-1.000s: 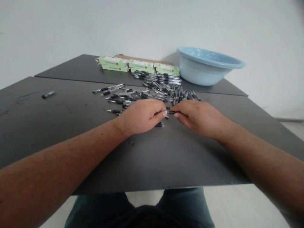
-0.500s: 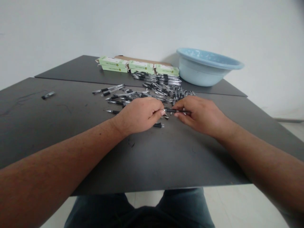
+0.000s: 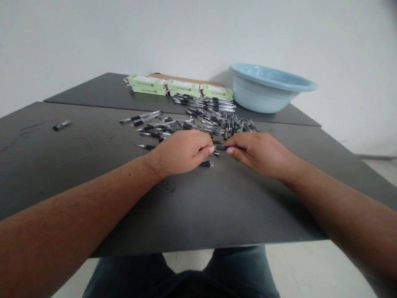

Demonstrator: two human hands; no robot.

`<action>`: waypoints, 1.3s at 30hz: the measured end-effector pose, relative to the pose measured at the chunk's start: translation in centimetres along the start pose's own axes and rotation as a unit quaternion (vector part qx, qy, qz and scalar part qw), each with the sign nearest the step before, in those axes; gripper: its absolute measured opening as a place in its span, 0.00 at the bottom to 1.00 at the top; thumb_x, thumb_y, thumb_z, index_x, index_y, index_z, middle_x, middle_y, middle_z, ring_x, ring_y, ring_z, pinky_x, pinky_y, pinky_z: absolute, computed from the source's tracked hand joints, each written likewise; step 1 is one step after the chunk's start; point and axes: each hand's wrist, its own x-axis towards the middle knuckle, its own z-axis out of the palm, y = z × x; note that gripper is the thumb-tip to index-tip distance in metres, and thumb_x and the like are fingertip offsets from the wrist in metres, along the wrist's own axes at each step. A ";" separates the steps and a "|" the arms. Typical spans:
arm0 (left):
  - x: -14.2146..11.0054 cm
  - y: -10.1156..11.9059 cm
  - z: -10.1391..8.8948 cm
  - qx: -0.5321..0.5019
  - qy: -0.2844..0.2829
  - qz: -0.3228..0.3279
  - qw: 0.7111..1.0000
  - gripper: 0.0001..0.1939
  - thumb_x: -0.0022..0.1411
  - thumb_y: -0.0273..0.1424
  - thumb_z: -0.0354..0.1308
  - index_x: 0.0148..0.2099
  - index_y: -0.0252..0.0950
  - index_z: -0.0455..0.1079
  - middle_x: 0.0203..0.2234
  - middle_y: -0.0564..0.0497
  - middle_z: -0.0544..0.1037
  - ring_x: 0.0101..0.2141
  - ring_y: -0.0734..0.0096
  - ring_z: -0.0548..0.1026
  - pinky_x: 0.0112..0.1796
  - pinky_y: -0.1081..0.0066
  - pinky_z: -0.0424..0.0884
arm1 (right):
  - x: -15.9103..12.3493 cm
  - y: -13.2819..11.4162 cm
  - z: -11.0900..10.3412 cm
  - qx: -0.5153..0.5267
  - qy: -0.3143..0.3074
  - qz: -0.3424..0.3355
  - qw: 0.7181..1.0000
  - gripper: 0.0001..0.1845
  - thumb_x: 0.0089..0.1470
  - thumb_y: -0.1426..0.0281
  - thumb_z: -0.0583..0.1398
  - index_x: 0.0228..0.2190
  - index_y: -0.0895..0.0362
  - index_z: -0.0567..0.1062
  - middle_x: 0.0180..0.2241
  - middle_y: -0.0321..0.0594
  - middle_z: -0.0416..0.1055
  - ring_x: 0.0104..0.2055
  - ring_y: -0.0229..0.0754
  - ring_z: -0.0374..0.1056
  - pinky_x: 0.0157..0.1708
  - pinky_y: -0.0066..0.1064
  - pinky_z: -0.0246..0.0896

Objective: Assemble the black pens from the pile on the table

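Between my two hands a black pen lies level, just above the near side of a loose heap of pens. My left hand is closed in a pinch round the pen's left end, thumb toward me. On the pen's dark part my right hand is closed too, thumb and fingertips pressed on it; the rest of the pen is hidden inside this hand. Under and beside my left hand lie more clear-and-black pens, one with its tip pointing left. A short black-and-clear piece sits just in front of my left hand.
Green-and-white boxes stand stacked in a row at the back, with a flat brown board behind. A large light-blue basin stands at the back right. One black-and-clear piece lies apart on the dark table.
My right hand loosened and showed more of the pen half a second ago; now its fingers are closed on it again. My left hand has kept its pinch with hardly any movement.
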 end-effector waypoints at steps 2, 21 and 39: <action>0.0 0.0 0.0 0.001 0.003 -0.005 1.000 0.16 0.75 0.35 0.48 0.38 0.35 0.73 0.31 0.48 0.78 0.35 0.63 0.75 0.38 0.65 0.66 | 0.0 0.1 0.1 0.013 0.015 0.007 1.000 0.09 0.66 0.67 0.60 0.44 0.55 0.79 0.38 0.41 0.82 0.39 0.45 0.77 0.39 0.32 0.65; 0.0 -0.1 0.1 -0.002 0.014 -0.006 1.000 0.15 0.74 0.34 0.49 0.38 0.35 0.73 0.30 0.49 0.77 0.35 0.63 0.75 0.37 0.65 0.65 | 0.0 0.2 0.7 0.023 0.037 -0.001 0.999 0.10 0.65 0.65 0.60 0.45 0.55 0.79 0.39 0.43 0.82 0.41 0.47 0.77 0.41 0.34 0.66; 0.0 0.2 0.1 -0.007 -0.004 -0.006 1.000 0.14 0.74 0.34 0.49 0.36 0.35 0.71 0.29 0.50 0.77 0.32 0.66 0.75 0.35 0.67 0.66 | -0.2 0.4 0.5 0.026 0.035 -0.003 0.999 0.09 0.65 0.66 0.61 0.44 0.55 0.78 0.38 0.42 0.81 0.39 0.45 0.77 0.40 0.33 0.66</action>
